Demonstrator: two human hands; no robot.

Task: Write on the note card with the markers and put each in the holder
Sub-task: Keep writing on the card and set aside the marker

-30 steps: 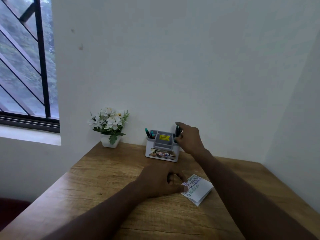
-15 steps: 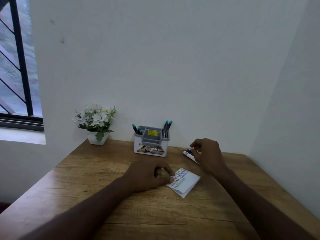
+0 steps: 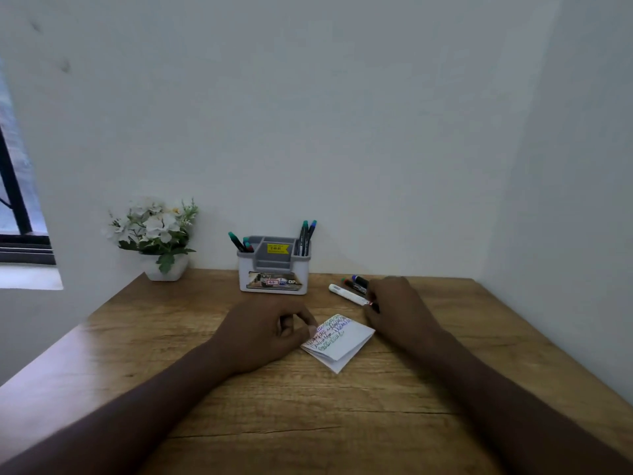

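Observation:
A folded white note card [image 3: 337,341] with several lines of coloured writing lies on the wooden table [image 3: 308,423]. My left hand [image 3: 263,330] pins its left edge with the fingertips. My right hand [image 3: 397,306] is to the card's upper right, fingers pinching the near end of a white marker [image 3: 346,293] that lies on the table. Two dark markers [image 3: 358,282] lie just behind it, partly hidden by the hand. The grey and white holder [image 3: 274,269] stands against the wall with markers in its left pocket [image 3: 239,241] and right pocket [image 3: 306,234].
A white pot of artificial flowers [image 3: 164,234] stands left of the holder by the wall. A barred window [image 3: 17,217] is at the far left. White walls close the table at the back and on the right.
My right hand left the holder's right pocket, came down to the markers lying on the table, and now grips the white one. My left hand stayed on the card.

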